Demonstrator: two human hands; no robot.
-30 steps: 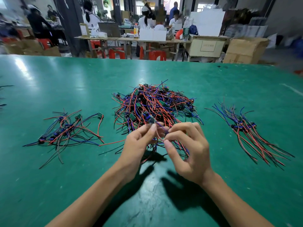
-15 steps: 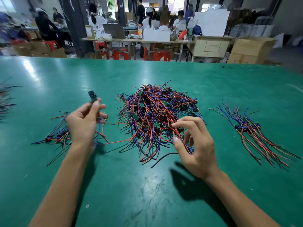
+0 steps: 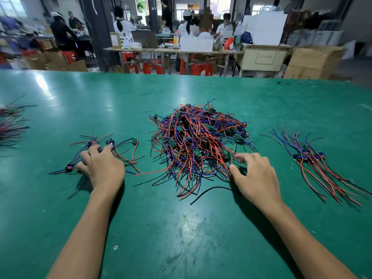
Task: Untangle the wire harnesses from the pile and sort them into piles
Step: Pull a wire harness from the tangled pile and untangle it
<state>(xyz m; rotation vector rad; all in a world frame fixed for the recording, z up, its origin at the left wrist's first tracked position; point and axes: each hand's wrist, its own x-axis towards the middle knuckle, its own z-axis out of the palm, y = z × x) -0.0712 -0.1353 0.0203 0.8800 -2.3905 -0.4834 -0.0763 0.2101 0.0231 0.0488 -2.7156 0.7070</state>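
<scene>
Head view: the big tangled heap of red, blue and black wire harnesses (image 3: 198,147) sits mid-table on the green mat (image 3: 181,228). At its five o'clock the right hand (image 3: 254,175), fingers loosely spread, touches the strands. At nine o'clock the left hand (image 3: 102,166) rests spread-fingered on a small sorted pile (image 3: 104,156). At three o'clock lies another sorted bundle (image 3: 320,164).

Part of the left pile (image 3: 120,150) is covered by the left hand (image 3: 102,168), so any grip cannot be judged. Two further bundles (image 3: 10,125) are cut by the left edge. The background workers (image 3: 122,27) are blurred.
</scene>
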